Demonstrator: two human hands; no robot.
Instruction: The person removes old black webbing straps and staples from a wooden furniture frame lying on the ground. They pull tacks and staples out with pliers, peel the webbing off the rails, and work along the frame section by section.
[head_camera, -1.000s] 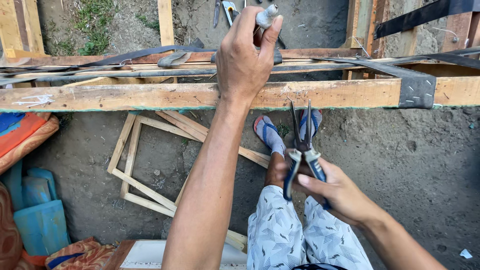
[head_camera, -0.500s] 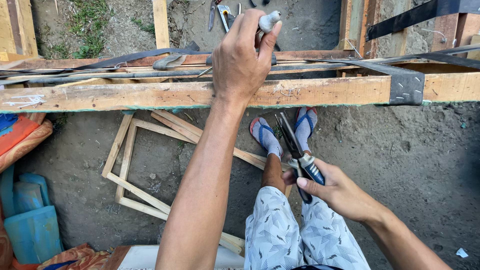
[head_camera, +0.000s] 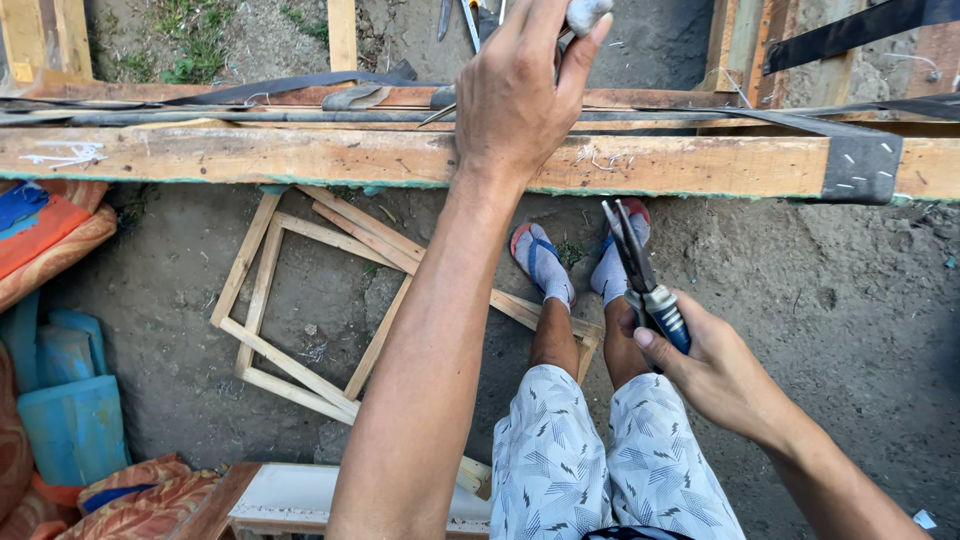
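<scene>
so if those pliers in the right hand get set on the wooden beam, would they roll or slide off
The pliers look flat-sided, so rolling is unlikely. Their metal jaws probably make them nose-heavy. The rubbery-looking grips in the right hand should hold on the rough wooden beam.

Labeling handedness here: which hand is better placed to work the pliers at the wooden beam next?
Right, probably. The right hand already grips the pliers, jaws toward the wooden beam. The left hand is busy up at the beam, pinching a small grey object.

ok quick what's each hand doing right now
Left hand: closed on a small pale object above the wooden beam.
Right hand: closed on the pliers, tip pointing up.
</scene>
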